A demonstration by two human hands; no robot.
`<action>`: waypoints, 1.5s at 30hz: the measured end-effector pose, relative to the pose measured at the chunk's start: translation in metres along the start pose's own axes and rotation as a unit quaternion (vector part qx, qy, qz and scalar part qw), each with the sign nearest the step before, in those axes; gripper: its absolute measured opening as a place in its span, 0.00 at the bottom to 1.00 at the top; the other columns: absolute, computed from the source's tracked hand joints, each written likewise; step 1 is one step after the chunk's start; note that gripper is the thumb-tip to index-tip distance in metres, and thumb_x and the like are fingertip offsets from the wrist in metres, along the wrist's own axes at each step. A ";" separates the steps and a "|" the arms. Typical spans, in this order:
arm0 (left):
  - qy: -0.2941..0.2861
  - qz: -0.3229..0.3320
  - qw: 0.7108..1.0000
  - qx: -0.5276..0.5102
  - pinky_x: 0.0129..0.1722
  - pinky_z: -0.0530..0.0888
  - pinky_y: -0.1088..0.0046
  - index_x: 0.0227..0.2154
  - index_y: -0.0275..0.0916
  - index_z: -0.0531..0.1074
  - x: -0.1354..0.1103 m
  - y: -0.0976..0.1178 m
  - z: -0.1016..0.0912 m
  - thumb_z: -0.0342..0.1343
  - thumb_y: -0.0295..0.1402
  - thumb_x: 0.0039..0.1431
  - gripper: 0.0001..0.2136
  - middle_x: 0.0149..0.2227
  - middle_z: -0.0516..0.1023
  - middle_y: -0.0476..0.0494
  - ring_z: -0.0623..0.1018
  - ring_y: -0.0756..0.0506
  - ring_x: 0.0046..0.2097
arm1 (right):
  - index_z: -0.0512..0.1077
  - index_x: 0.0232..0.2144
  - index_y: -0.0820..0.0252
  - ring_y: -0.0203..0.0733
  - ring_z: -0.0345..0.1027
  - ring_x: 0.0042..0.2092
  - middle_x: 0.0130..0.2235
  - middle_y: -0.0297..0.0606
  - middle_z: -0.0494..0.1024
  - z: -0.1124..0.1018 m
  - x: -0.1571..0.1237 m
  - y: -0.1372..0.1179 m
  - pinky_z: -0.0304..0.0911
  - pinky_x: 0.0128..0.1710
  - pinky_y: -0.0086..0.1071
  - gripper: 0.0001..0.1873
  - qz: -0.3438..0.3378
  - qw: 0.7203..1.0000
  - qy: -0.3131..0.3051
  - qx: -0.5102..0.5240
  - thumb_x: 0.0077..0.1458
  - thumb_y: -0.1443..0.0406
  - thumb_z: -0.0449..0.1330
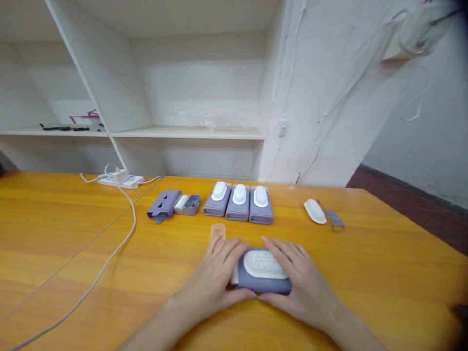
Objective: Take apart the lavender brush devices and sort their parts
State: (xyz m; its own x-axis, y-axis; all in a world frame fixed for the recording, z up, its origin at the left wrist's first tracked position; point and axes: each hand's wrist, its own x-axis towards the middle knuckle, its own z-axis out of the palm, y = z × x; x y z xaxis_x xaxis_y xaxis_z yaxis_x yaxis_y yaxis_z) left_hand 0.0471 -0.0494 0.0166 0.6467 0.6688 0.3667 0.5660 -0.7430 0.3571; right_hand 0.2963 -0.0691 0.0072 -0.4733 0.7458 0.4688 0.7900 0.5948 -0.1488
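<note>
On the table before me lies a purple-grey flat case [263, 286] with a white bristled oval pad [261, 262] on top. My left hand [214, 275] grips its left end, thumb along the near edge and fingers over the far side. My right hand [307, 280] holds the right end in the same way, partly covering the pad. A pale strip shows at the case's left end. Just beyond my left fingertips is a translucent peach-coloured piece [218, 231], its near end hidden by the hand.
Behind stand three purple cases [237, 209] with white ovals. Left of them are a slotted purple sleeve [163, 204], a white cylinder [181, 204] and a purple cup [192, 204]. A white oval shell [315, 211] lies right. A power strip [122, 180] and cable [106, 265] are left.
</note>
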 end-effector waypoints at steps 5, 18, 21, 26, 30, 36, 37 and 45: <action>-0.056 -0.014 0.997 -0.059 0.61 0.56 0.50 0.60 0.45 0.55 -0.003 -0.006 0.002 0.62 0.52 0.46 0.40 0.61 0.61 0.37 0.61 0.36 0.62 | 0.52 0.62 0.59 0.51 0.64 0.48 0.50 0.48 0.70 -0.006 0.002 0.004 0.59 0.48 0.44 0.47 -0.018 0.999 -0.018 0.026 0.45 0.52 0.66; -0.012 -0.001 0.997 0.082 0.60 0.50 0.47 0.38 0.40 0.68 0.011 0.005 -0.012 0.61 0.52 0.43 0.24 0.38 0.71 0.42 0.66 0.34 0.51 | 0.56 0.60 0.61 0.51 0.64 0.48 0.49 0.49 0.71 -0.009 0.000 0.013 0.60 0.47 0.44 0.42 -0.064 0.998 -0.001 0.021 0.46 0.53 0.64; -0.010 0.001 0.997 0.070 0.55 0.57 0.51 0.32 0.40 0.65 0.011 0.002 -0.007 0.63 0.51 0.36 0.25 0.35 0.70 0.44 0.67 0.37 0.44 | 0.57 0.60 0.61 0.51 0.64 0.48 0.50 0.48 0.71 -0.009 0.001 0.011 0.60 0.47 0.44 0.42 -0.071 0.997 -0.008 0.023 0.46 0.54 0.64; -0.027 0.010 0.999 0.023 0.45 0.62 0.60 0.29 0.40 0.63 0.011 -0.004 -0.003 0.63 0.55 0.32 0.27 0.33 0.69 0.46 0.67 0.42 0.37 | 0.57 0.60 0.60 0.52 0.64 0.49 0.50 0.48 0.71 -0.008 -0.002 0.011 0.60 0.48 0.45 0.42 -0.090 0.996 -0.007 0.029 0.45 0.54 0.64; -0.025 0.014 1.000 0.008 0.41 0.63 0.62 0.27 0.40 0.63 0.010 -0.005 0.000 0.63 0.57 0.29 0.29 0.32 0.69 0.47 0.67 0.43 0.35 | 0.58 0.60 0.59 0.51 0.64 0.50 0.51 0.47 0.71 -0.008 -0.005 0.014 0.60 0.49 0.45 0.42 -0.093 0.995 -0.006 0.036 0.45 0.54 0.65; -0.011 0.006 1.000 -0.011 0.38 0.63 0.64 0.26 0.40 0.61 0.005 0.000 0.004 0.65 0.55 0.27 0.29 0.30 0.68 0.48 0.66 0.44 0.34 | 0.56 0.60 0.60 0.51 0.63 0.50 0.52 0.47 0.71 -0.008 -0.007 0.016 0.61 0.50 0.44 0.45 -0.107 0.992 -0.015 0.058 0.43 0.52 0.66; -0.007 0.004 1.000 -0.008 0.39 0.63 0.64 0.26 0.40 0.60 0.004 0.000 0.003 0.65 0.54 0.27 0.29 0.30 0.68 0.48 0.66 0.44 0.34 | 0.56 0.60 0.60 0.51 0.63 0.50 0.52 0.47 0.71 -0.008 -0.007 0.016 0.61 0.50 0.44 0.45 -0.105 0.992 -0.014 0.062 0.43 0.52 0.66; -0.048 -0.023 0.996 -0.071 0.34 0.63 0.70 0.28 0.40 0.62 -0.001 -0.003 -0.010 0.65 0.56 0.35 0.27 0.32 0.68 0.47 0.66 0.45 0.34 | 0.57 0.60 0.60 0.46 0.67 0.47 0.47 0.45 0.74 -0.010 -0.001 0.013 0.64 0.47 0.39 0.46 -0.107 0.984 -0.001 0.140 0.43 0.51 0.67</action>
State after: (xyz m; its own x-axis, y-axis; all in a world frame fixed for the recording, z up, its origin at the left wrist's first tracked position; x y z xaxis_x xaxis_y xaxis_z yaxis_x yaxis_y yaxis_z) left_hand 0.0400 -0.0479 0.0236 0.6711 0.6923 0.2652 0.5230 -0.6957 0.4924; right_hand 0.3111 -0.0655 0.0136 -0.6183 0.5950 0.5135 0.5343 0.7974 -0.2806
